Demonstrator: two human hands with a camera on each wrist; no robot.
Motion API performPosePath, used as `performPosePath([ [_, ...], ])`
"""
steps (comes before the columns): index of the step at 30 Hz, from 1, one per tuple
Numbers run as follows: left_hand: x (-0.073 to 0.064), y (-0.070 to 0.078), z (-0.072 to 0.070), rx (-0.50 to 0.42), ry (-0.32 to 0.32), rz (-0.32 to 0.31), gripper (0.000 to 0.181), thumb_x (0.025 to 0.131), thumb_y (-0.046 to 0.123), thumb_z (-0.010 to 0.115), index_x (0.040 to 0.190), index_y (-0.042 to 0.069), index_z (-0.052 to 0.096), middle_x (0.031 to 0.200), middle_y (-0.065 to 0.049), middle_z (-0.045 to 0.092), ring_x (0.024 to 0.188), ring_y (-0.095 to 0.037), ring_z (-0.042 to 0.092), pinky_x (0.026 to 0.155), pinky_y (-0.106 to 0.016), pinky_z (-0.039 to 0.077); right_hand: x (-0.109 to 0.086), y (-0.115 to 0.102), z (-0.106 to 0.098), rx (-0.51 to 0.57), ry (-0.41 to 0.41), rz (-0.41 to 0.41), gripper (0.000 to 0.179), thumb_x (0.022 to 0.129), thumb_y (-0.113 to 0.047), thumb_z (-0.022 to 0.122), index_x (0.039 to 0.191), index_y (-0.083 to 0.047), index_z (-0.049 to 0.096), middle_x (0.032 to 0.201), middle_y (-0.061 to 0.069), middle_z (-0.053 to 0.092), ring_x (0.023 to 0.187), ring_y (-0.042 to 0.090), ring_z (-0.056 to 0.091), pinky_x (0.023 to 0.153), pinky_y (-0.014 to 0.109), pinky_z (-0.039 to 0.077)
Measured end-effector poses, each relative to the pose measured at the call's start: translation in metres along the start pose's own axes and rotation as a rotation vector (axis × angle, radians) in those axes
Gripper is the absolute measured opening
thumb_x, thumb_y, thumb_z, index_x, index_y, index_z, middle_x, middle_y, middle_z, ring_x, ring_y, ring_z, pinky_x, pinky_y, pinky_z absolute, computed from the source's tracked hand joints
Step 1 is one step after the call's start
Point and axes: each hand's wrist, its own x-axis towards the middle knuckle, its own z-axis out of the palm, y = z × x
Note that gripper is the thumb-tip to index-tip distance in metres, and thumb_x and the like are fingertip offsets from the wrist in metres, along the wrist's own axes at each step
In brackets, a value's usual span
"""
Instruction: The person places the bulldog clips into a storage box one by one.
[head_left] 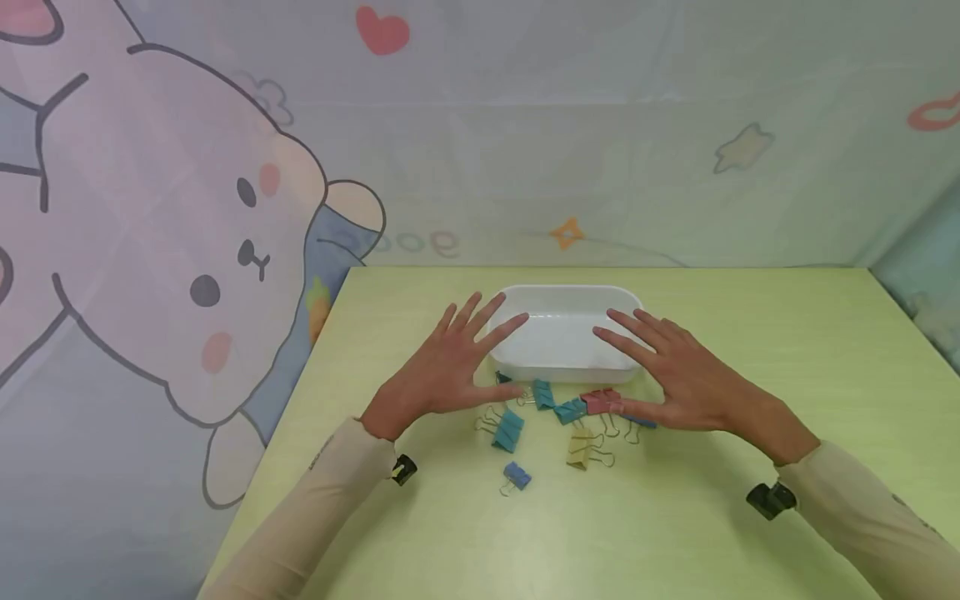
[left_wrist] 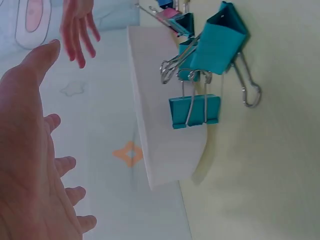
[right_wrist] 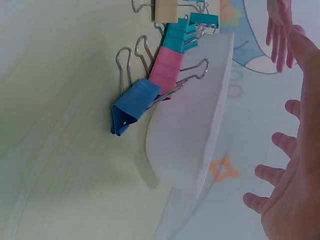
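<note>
Both hands hover with fingers spread, the left hand (head_left: pixel 450 367) by the left end of a white plastic tub (head_left: pixel 566 375) and the right hand (head_left: pixel 693 379) by its right end. Neither holds anything. Binder clips lie on the near side of the tub: several teal ones, such as a teal binder clip (head_left: pixel 508 431), a pink binder clip (right_wrist: pixel 166 70), a yellow binder clip (head_left: pixel 579 448) and a small blue binder clip (head_left: pixel 517 475). Another blue binder clip (right_wrist: pixel 136 101) is partly hidden under the right hand in the head view. The tub's visible inside holds no clips.
A pale green table (head_left: pixel 465 533) carries everything. Behind it and at the left hangs a cloth (head_left: pixel 525 150) printed with a cartoon animal, a heart and stars. Small black devices sit at the left wrist (head_left: pixel 404 470) and the right wrist (head_left: pixel 771 501).
</note>
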Motion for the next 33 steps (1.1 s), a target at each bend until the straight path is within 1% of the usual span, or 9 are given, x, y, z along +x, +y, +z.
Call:
performPosePath([
  [4, 0.005, -0.007, -0.002, -0.103, 0.021, -0.042, 0.089, 0.094, 0.074, 0.049, 0.167, 0.038, 0.013, 0.174, -0.005, 0.009, 0.158, -0.037, 0.007, 0.123, -0.064, 0.014, -0.001, 0.003, -0.002, 0.030, 0.031, 0.015, 0.094, 0.088, -0.049, 0.076, 0.165, -0.023, 0.029, 0.170, 0.009, 0.024, 0.150, 0.044, 0.029, 0.113, 0.068, 0.032],
  [8, 0.010, -0.017, 0.000, -0.300, 0.077, -0.119, 0.081, 0.098, 0.068, 0.048, 0.166, 0.037, 0.018, 0.172, -0.003, 0.016, 0.157, -0.032, 0.014, 0.120, -0.066, 0.024, -0.004, 0.006, -0.003, 0.070, 0.058, 0.035, 0.093, 0.088, -0.044, 0.078, 0.165, -0.021, 0.030, 0.170, 0.008, 0.026, 0.150, 0.041, 0.032, 0.112, 0.067, 0.034],
  [10, 0.012, -0.022, 0.003, -0.433, 0.123, -0.157, 0.077, 0.101, 0.061, 0.051, 0.166, 0.032, 0.022, 0.170, -0.003, 0.022, 0.155, -0.029, 0.021, 0.118, -0.063, 0.030, -0.007, 0.007, -0.003, 0.088, 0.063, 0.054, 0.092, 0.089, -0.043, 0.078, 0.164, -0.020, 0.031, 0.169, 0.008, 0.028, 0.150, 0.039, 0.033, 0.111, 0.068, 0.035],
  [13, 0.016, -0.029, 0.010, -0.621, 0.202, -0.211, 0.069, 0.104, 0.046, 0.057, 0.162, 0.019, 0.033, 0.162, -0.007, 0.036, 0.145, -0.029, 0.037, 0.114, -0.057, 0.040, -0.013, 0.007, -0.002, 0.121, 0.068, 0.098, 0.089, 0.090, -0.042, 0.078, 0.164, -0.021, 0.032, 0.167, 0.007, 0.031, 0.149, 0.036, 0.034, 0.110, 0.068, 0.036],
  [16, 0.019, -0.033, 0.018, -0.764, 0.249, -0.295, 0.059, 0.104, 0.035, 0.061, 0.155, 0.010, 0.043, 0.153, -0.011, 0.047, 0.134, -0.031, 0.051, 0.106, -0.050, 0.049, -0.020, 0.004, 0.000, 0.148, 0.089, 0.118, 0.086, 0.090, -0.039, 0.080, 0.162, -0.020, 0.037, 0.163, 0.009, 0.038, 0.146, 0.035, 0.038, 0.107, 0.068, 0.038],
  [20, 0.021, -0.037, 0.029, -0.922, 0.239, -0.430, 0.051, 0.105, 0.030, 0.062, 0.147, 0.006, 0.050, 0.144, -0.016, 0.055, 0.122, -0.033, 0.060, 0.098, -0.049, 0.055, -0.032, -0.001, 0.003, 0.158, 0.128, 0.105, 0.079, 0.087, -0.032, 0.083, 0.156, -0.016, 0.047, 0.156, 0.011, 0.047, 0.140, 0.034, 0.046, 0.104, 0.065, 0.042],
  [25, 0.023, -0.039, 0.041, -1.094, 0.206, -0.574, 0.048, 0.105, 0.029, 0.062, 0.143, 0.001, 0.053, 0.133, -0.019, 0.058, 0.111, -0.035, 0.064, 0.094, -0.046, 0.058, -0.047, -0.008, 0.008, 0.137, 0.147, 0.098, 0.065, 0.086, -0.027, 0.084, 0.144, -0.013, 0.059, 0.144, 0.006, 0.057, 0.129, 0.029, 0.054, 0.097, 0.057, 0.052],
  [29, 0.026, -0.040, 0.050, -1.182, 0.212, -0.630, 0.042, 0.104, 0.025, 0.064, 0.138, 0.001, 0.056, 0.126, -0.019, 0.060, 0.102, -0.031, 0.066, 0.092, -0.044, 0.059, -0.057, -0.010, 0.015, 0.135, 0.119, 0.100, 0.054, 0.087, -0.026, 0.084, 0.135, -0.012, 0.065, 0.132, 0.000, 0.062, 0.119, 0.022, 0.061, 0.088, 0.050, 0.059],
  [33, 0.030, -0.040, 0.058, -1.242, 0.237, -0.640, 0.038, 0.103, 0.019, 0.065, 0.135, -0.001, 0.057, 0.120, -0.020, 0.061, 0.095, -0.029, 0.068, 0.093, -0.047, 0.059, -0.063, -0.008, 0.024, 0.159, 0.060, 0.132, 0.045, 0.090, -0.029, 0.081, 0.129, -0.011, 0.068, 0.126, -0.002, 0.065, 0.110, 0.019, 0.065, 0.084, 0.046, 0.061],
])
